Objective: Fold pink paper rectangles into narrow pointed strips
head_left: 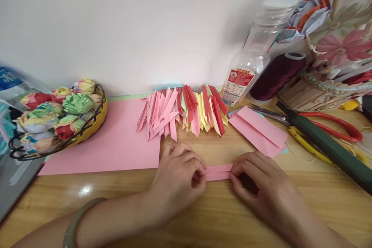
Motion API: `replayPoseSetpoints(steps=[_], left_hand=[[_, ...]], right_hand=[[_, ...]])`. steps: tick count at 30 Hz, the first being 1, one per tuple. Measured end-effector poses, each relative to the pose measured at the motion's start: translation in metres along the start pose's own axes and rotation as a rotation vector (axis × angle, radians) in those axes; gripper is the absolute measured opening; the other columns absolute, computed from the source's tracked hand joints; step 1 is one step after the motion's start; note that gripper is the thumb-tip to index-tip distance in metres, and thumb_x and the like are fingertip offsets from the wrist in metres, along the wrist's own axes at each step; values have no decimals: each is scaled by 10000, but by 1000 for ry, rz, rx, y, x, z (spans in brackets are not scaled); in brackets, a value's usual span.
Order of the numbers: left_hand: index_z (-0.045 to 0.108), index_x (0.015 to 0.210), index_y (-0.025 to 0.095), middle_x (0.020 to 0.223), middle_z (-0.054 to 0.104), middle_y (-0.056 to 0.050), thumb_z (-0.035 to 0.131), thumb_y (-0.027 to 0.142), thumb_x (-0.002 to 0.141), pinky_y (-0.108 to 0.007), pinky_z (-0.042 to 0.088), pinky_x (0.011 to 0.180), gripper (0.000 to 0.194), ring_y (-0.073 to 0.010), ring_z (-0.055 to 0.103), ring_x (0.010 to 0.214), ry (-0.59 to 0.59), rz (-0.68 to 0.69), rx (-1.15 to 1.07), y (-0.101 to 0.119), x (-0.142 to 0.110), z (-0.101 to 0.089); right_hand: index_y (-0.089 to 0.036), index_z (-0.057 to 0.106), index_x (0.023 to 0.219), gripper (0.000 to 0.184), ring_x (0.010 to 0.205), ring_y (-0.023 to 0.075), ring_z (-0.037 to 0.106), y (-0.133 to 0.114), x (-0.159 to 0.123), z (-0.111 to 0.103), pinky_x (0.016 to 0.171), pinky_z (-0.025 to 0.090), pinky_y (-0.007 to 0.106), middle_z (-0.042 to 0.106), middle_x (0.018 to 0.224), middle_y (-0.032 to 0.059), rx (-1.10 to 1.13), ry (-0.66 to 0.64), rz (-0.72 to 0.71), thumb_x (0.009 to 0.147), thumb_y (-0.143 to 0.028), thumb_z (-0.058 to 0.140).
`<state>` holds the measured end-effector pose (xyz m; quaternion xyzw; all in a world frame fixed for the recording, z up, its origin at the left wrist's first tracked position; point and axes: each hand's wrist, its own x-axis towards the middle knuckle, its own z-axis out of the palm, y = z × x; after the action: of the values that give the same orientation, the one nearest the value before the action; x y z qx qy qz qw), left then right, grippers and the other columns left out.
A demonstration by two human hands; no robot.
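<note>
A narrow folded strip of pink paper (218,173) lies between my two hands near the middle of the table, with a lengthwise crease or slit showing. My left hand (181,172), with a ring and a bangle at the wrist, pinches its left end. The fingers and thumb of my right hand (258,180) pinch its right end. Just beyond my hands stands a row of folded paper pieces (186,110) in pink, red and yellow. To the right of that row lie folded pink paper rectangles (258,130).
Pink paper sheets (116,135) lie at left beside a yellow basket (100,120) of paper flowers. Scissors (343,126), a dark green bar-shaped tool (328,143), a clear bottle (247,58) and a purple thread spool (276,75) stand or lie at right, near a stick-built basket (314,93). A wall closes the back.
</note>
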<state>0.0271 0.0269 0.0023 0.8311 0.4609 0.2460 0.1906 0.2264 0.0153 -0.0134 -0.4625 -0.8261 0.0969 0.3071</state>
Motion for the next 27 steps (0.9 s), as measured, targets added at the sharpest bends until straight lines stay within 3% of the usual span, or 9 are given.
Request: replayPoseSetpoints(steps=[9, 13, 18, 23, 27], left_hand=[[539, 764, 175, 762, 621, 18, 562, 58, 717, -337, 332, 756, 129, -187, 487, 869, -121, -19, 56, -1, -3, -3], [615, 919, 244, 853, 614, 5, 526, 90, 808, -343, 304, 750, 210, -190, 458, 884, -86, 133, 109, -2, -6, -5], [642, 955, 247, 819, 610, -1, 461, 179, 920, -342, 279, 741, 196, -173, 464, 858, 6, 331, 330, -4, -9, -3], [618, 1057, 193, 942, 627, -28, 505, 197, 896, -349, 287, 813, 197, -186, 461, 970, -5, 445, 538, -3, -17, -2], [617, 1085, 140, 1065, 622, -58, 416, 134, 894, -356, 295, 858, 277, -197, 423, 1067, -59, 484, 622, 0, -27, -5]], right_hand=[[-193, 501, 700, 131, 679, 164, 525, 2, -1, 0, 612, 400, 303, 557, 699, 23, -63, -13, -17, 805, -117, 488], [-182, 575, 838, 116, 732, 176, 552, 1, -3, -6, 662, 412, 319, 606, 788, 40, -174, -11, -106, 852, -148, 465], [-159, 571, 1113, 393, 949, 213, 555, -2, -9, -13, 810, 405, 386, 653, 990, 71, -262, -114, -364, 939, -132, 219], [-106, 577, 1127, 418, 995, 223, 563, -3, -12, -21, 773, 437, 378, 657, 1089, 83, -440, -140, -508, 854, -30, 270], [-122, 587, 1116, 433, 1009, 217, 574, -2, -13, -24, 778, 449, 380, 639, 1150, 68, -437, -153, -533, 848, -26, 261]])
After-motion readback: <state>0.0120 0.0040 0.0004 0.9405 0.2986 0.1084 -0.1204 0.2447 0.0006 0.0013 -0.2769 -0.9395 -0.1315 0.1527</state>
